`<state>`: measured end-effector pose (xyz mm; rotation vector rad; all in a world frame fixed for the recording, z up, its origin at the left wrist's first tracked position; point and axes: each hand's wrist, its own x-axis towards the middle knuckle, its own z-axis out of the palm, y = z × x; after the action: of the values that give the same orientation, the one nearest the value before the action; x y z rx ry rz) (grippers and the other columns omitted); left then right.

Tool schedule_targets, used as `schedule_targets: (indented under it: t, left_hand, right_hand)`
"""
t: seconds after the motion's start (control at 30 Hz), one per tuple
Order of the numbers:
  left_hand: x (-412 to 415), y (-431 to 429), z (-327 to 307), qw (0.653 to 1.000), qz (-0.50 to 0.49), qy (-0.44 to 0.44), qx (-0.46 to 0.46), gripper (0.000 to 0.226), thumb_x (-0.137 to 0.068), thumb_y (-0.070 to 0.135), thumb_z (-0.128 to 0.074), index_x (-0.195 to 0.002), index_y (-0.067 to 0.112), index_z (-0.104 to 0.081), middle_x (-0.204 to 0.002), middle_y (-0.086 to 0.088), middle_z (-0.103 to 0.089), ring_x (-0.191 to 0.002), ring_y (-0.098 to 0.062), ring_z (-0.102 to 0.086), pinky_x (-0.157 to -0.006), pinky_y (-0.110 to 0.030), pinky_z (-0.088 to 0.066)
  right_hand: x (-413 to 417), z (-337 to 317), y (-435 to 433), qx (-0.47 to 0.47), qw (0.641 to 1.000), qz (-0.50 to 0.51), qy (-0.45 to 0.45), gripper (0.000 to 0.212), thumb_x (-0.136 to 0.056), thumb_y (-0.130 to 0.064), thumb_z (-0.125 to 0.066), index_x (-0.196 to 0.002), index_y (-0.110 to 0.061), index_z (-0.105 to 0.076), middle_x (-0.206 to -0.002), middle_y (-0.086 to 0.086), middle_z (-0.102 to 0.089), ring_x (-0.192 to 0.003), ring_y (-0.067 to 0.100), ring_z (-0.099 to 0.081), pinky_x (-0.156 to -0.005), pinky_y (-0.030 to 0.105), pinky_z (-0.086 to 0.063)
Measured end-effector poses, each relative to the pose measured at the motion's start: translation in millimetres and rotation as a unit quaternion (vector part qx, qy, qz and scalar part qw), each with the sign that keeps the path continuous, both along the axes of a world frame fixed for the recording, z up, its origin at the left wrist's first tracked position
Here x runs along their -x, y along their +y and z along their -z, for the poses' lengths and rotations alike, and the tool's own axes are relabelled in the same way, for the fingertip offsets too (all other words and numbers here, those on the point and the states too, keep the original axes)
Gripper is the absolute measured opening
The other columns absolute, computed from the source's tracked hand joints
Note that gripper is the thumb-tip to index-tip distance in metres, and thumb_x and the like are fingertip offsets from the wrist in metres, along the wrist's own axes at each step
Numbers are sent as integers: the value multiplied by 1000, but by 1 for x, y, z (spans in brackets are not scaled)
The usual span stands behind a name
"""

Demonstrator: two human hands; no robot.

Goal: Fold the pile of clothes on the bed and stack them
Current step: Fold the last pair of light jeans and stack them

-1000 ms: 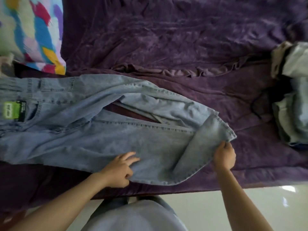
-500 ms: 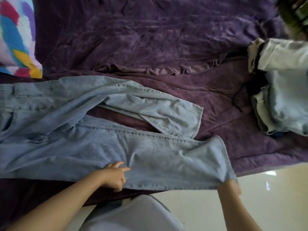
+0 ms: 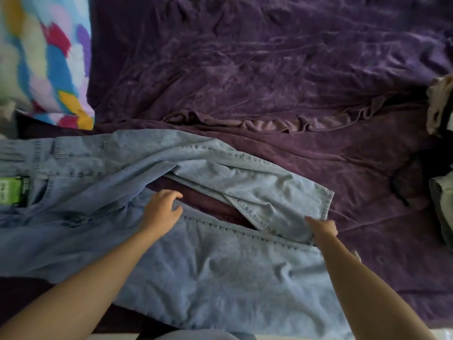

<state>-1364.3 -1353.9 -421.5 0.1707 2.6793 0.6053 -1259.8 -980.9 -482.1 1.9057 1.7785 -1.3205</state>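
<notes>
Jeans (image 3: 208,278) flat across near part of bed (image 3: 269,69), waist left, legs running right, far leg behind near leg. Left hand (image 3: 161,212) on near leg by fork; right hand (image 3: 323,228) at far leg's hem. Pillow (image 3: 49,57) behind waist, far left. Clothes stack (image 3: 443,204) at right edge.

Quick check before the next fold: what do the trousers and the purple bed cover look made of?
The trousers: light blue denim, probably cotton, matte and faded; the heavy double-stitched seams and hems show it. The bed cover: seemingly velvet or velour with a soft sheen; pale patches shift across its creases. The exact fibre cannot be told.
</notes>
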Motion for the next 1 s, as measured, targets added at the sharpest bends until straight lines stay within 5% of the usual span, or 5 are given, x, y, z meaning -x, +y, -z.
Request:
schedule_targets:
  t: [0.17,0.3,0.5,0.73,1.0]
  left_hand:
    - [16,-21,3,992,-76,13,100,46,-86,11,-61,-130,4,-50,-135,-19,-46,-124,-38,-37,-99,-47,-35]
    - [23,-31,5,980,-115,3,165,71,-86,22,-63,-147,17,-27,-153,-20,-12,-137,-40,-16,-107,-52,-23]
    - [19,-43,18,950,-84,-133,268,94,-85,56,-56,-149,30,7,-155,-16,13,-141,-42,-1,-112,-53,-17]
    - [14,-66,26,956,-71,-136,249,72,-89,62,-37,-148,27,-15,-155,-8,-16,-141,-30,-16,-109,-49,-21]
    - [80,-108,20,971,-105,-10,216,45,-94,12,-43,-139,13,-40,-144,-13,-39,-129,-36,-34,-101,-48,-31]
  right_hand:
    - [47,-43,27,-82,989,-54,109,23,-81,-4,-65,-98,11,-61,-72,10,-53,-60,16,-44,-39,15,-34]
    - [98,-116,95,-229,940,-73,242,17,-78,-9,-62,-94,-5,-62,-47,-14,-52,-42,-9,-42,-42,7,-31]
    - [131,-116,125,-272,955,-103,59,62,-86,-28,-59,-140,-13,-34,-135,20,-43,-124,36,-42,-104,41,-32]
    - [105,-51,4,-145,954,-255,-58,63,-90,-22,-56,-145,-14,-26,-146,25,-27,-134,39,-26,-107,46,-27]
    - [149,-53,-102,-242,764,-598,13,50,-95,-21,-45,-143,-15,-33,-153,11,-21,-141,28,-17,-110,42,-24]
